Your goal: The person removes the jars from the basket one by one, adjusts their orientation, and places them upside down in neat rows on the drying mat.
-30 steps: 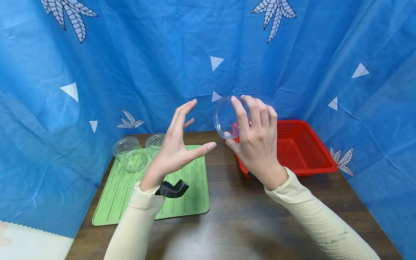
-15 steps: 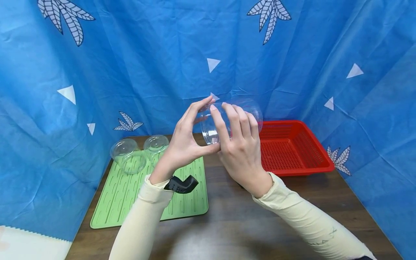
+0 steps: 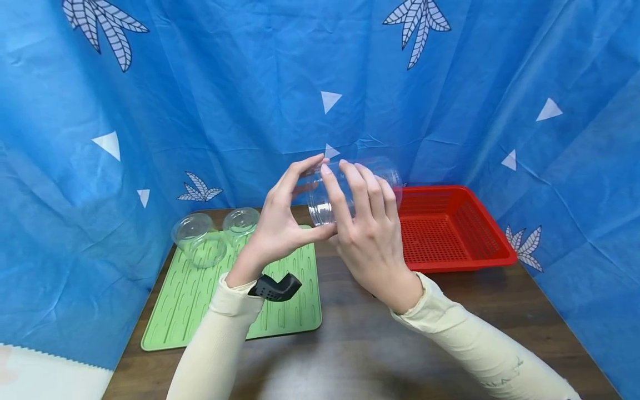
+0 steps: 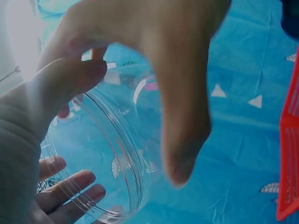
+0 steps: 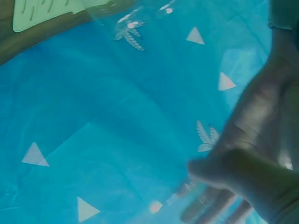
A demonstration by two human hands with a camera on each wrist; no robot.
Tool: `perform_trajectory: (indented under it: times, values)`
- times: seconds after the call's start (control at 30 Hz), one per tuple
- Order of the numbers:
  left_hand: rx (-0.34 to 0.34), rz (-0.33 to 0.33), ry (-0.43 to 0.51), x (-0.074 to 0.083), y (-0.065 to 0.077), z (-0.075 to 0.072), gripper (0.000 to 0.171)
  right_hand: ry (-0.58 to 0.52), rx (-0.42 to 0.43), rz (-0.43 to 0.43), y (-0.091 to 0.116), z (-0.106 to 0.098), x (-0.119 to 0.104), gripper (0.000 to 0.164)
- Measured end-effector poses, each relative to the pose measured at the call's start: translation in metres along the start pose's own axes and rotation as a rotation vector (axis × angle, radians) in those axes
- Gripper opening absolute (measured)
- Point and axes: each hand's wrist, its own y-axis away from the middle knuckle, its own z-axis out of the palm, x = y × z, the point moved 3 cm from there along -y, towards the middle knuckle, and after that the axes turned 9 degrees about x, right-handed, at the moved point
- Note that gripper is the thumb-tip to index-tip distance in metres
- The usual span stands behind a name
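Note:
A clear round plastic container [image 3: 320,206] is held up on its side above the table, its ringed rim toward the left. My left hand [image 3: 277,222] grips the rim end, thumb below and fingers on the far side. Over the top of the container curl the fingers of my right hand [image 3: 372,236], which holds its body. In the left wrist view the container [image 4: 133,172] shows several fine rings round its rim, with fingers of the other hand seen through it. The right wrist view catches my right hand [image 5: 233,172] only partly, and the container there is barely visible.
A green ribbed mat [image 3: 292,294] lies at the left, with a larger clear container [image 3: 200,241] and a smaller clear container [image 3: 241,221] at its back. At the right stands a red plastic basket [image 3: 500,261]. A blue curtain [image 3: 280,83] surrounds the wooden table [image 3: 350,333].
My right hand has brought the container left, and my left hand has moved right and taken hold of its rim end. Over the last half second both hands have barely moved.

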Motion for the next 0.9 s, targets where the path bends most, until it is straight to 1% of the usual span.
perform_trajectory:
  times: [0.07,0.17,0.27,0.3,0.4,0.47,0.57,0.63,0.77,0.9]
  values:
    - [0.005,-0.016,-0.014,-0.002,0.002,-0.002,0.090,-0.045,-0.025,0.021,0.000,-0.007,0.000,0.079]
    - [0.015,-0.048,-0.045,-0.006,0.006,-0.006,0.091,-0.155,-0.059,0.092,0.000,-0.021,0.003,0.092]
    - [0.020,-0.079,-0.064,-0.010,0.010,-0.010,0.091,-0.294,-0.096,0.184,-0.002,-0.036,0.009,0.103]
    - [0.020,-0.084,-0.066,-0.011,0.011,-0.011,0.091,-0.333,-0.123,0.217,-0.003,-0.040,0.012,0.105]
    - [0.020,-0.091,-0.061,-0.013,0.015,-0.015,0.092,-0.456,-0.181,0.324,-0.007,-0.051,0.022,0.109]
    - [0.013,-0.092,-0.043,-0.011,0.016,-0.016,0.092,-0.514,-0.203,0.403,-0.008,-0.055,0.031,0.109]
    - [-0.011,-0.095,-0.004,-0.009,0.019,-0.017,0.094,-0.589,-0.234,0.530,-0.005,-0.055,0.046,0.111]
    - [-0.032,-0.096,0.027,-0.008,0.021,-0.017,0.094,-0.667,-0.262,0.612,0.001,-0.051,0.056,0.110]
    - [-0.065,-0.091,0.085,-0.006,0.022,-0.017,0.095,-0.905,-0.333,0.763,0.011,-0.040,0.068,0.107]
    - [-0.079,-0.100,0.148,-0.005,0.024,-0.016,0.093,-1.139,-0.428,0.882,0.019,-0.032,0.071,0.098]
